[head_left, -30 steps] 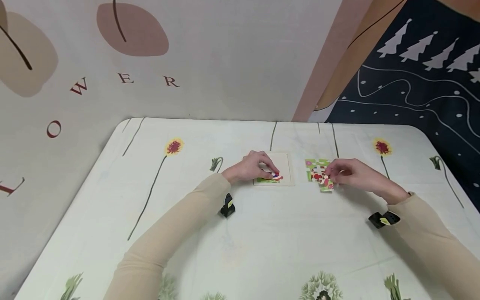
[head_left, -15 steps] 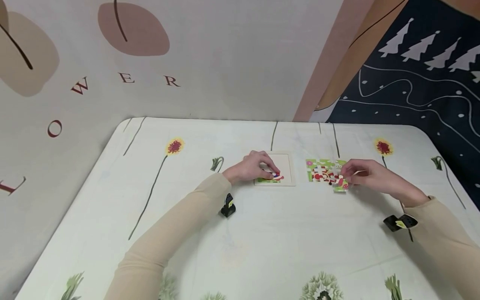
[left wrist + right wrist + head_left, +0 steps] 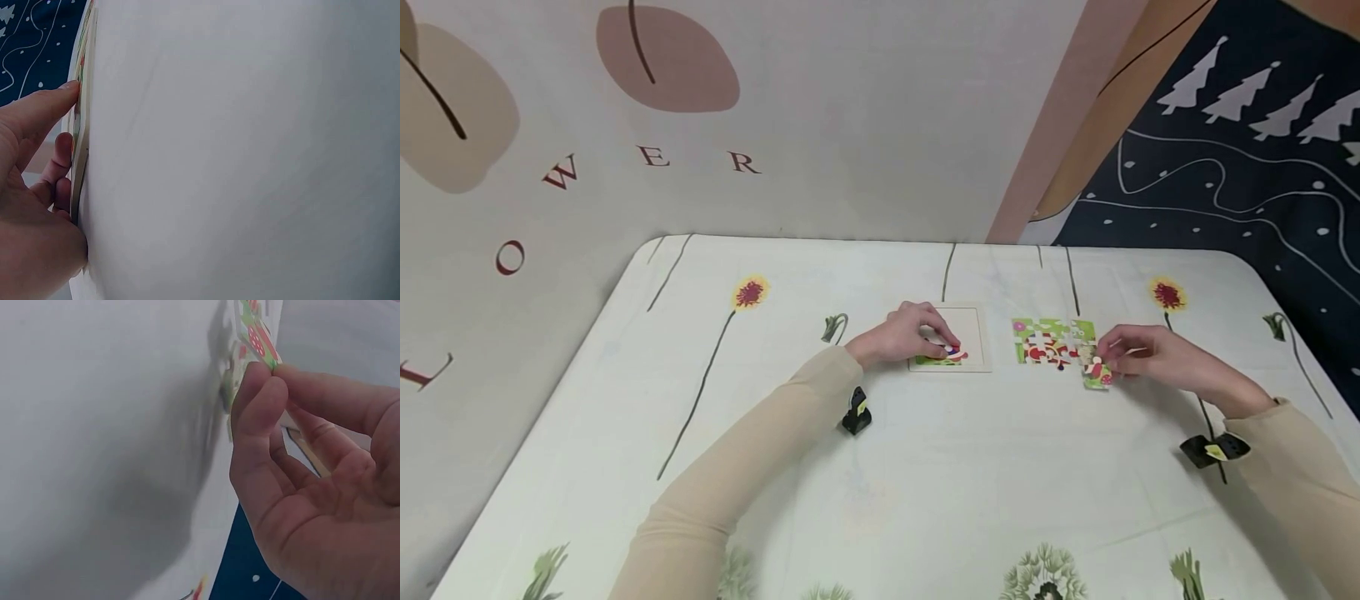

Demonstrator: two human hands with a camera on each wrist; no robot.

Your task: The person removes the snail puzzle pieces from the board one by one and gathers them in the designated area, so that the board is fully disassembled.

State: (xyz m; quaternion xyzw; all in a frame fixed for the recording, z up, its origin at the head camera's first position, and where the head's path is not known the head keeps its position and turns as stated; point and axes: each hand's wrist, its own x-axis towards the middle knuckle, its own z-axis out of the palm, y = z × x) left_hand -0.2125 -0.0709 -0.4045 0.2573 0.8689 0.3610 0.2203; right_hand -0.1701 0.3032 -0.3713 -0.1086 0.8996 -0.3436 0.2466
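My left hand (image 3: 904, 332) rests on a square, pale puzzle tray (image 3: 967, 330), its fingertips touching the picture pieces (image 3: 953, 356) along the tray's near side. In the left wrist view the tray (image 3: 81, 140) appears edge-on, with one extended finger meeting its face and the others partly hidden. Between thumb and fingertips, my right hand (image 3: 1161, 360) pinches a jigsaw piece (image 3: 1097, 375) printed in green and red. The right wrist view shows this piece (image 3: 257, 339) tilted above the table. Just left of it lie several loose jigsaw pieces (image 3: 1047, 340), grouped together, right of the tray.
A white cloth with printed flowers covers the table (image 3: 910, 483). Its far edge meets a pale wall hanging (image 3: 865, 125), with a dark tree-patterned cloth (image 3: 1247, 167) at the back right. Small black wrist cameras sit beneath the left sleeve (image 3: 752, 458) and the right sleeve (image 3: 1292, 475).
My right hand has moved right with the pinched piece, from over the loose pieces to their right edge, uncovering more of them. The left hand stays on the tray.
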